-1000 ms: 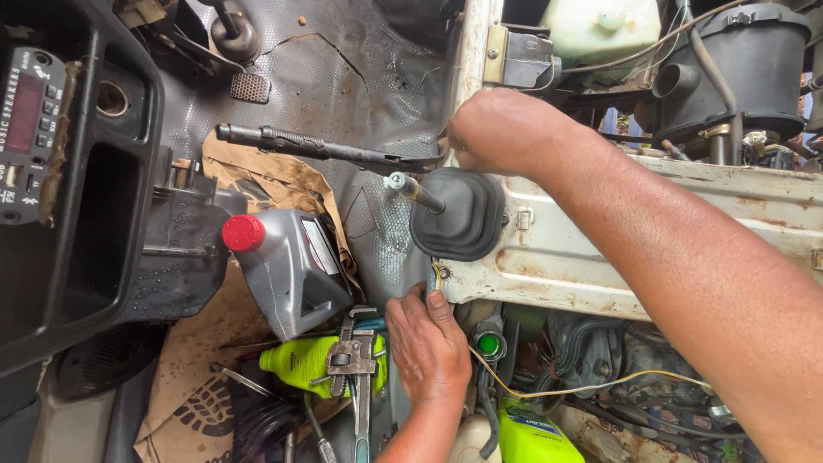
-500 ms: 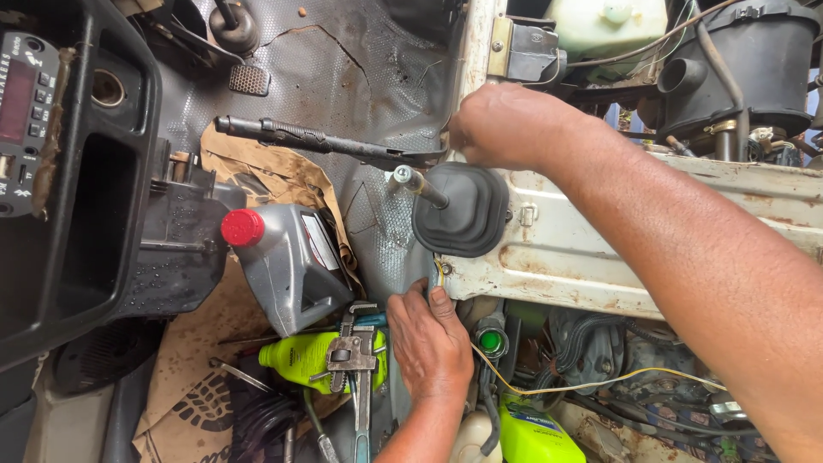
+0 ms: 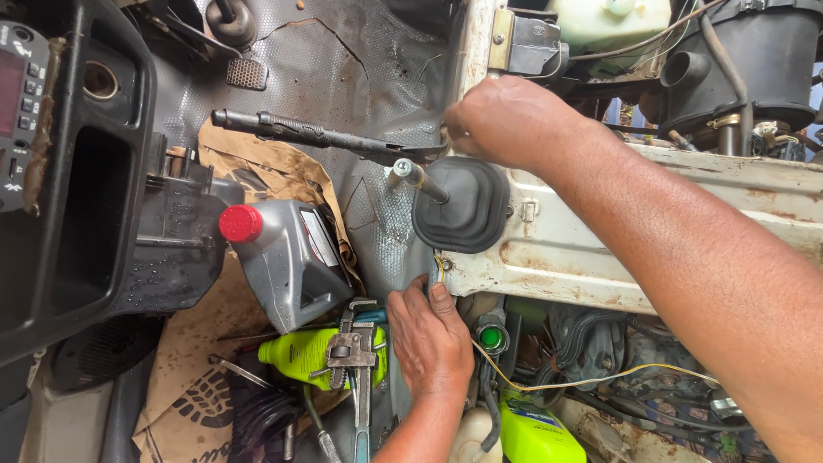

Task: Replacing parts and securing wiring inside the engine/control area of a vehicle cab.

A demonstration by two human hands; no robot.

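On the vehicle floor, both hands work around the gear lever boot (image 3: 463, 206).
Bare gear lever (image 3: 418, 178) rises from the black rubber boot, long axis tilted up-left, threaded tip toward the handbrake lever (image 3: 300, 133). Right hand (image 3: 506, 120), fingers curled shut at the rusty white panel (image 3: 583, 249) edge; what it grips can't be told. Left hand (image 3: 429, 339) pinches the panel's lower edge. Pipe wrench (image 3: 356, 360) and grey oil jug (image 3: 287, 257) nearby.

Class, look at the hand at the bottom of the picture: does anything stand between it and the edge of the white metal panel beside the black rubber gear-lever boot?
Nothing visible does. The left hand already has its fingertips on the lower edge of the white metal panel, just below the black rubber boot. The pipe wrench and grey oil jug lie off to the side.
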